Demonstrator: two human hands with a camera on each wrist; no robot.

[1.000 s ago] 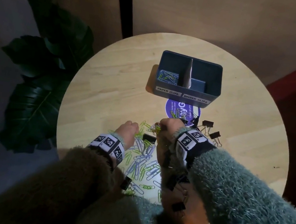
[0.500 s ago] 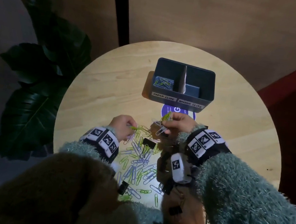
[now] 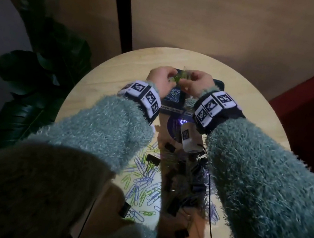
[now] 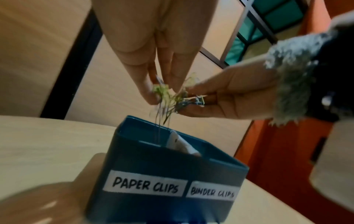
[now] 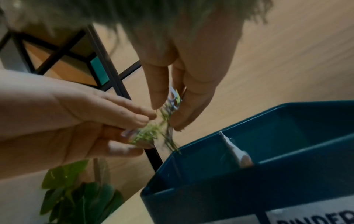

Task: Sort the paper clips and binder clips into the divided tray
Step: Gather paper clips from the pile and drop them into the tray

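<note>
Both hands hover over the dark blue divided tray, above its side labelled PAPER CLIPS. My left hand pinches a bunch of green and blue paper clips with its fingers pointing down. My right hand pinches another bunch right beside it. Blurred clips streak down from both hands into the left compartment. A white divider splits the tray. In the head view the left hand and right hand meet over the tray's far rim.
A pile of loose paper clips lies on the round wooden table near me, with black binder clips scattered among it. A purple round sticker sits before the tray. A leafy plant stands left of the table.
Both hands have lifted from the pile near me and moved forward over the tray with paper clips in them. Some clips now drop into the left compartment.
</note>
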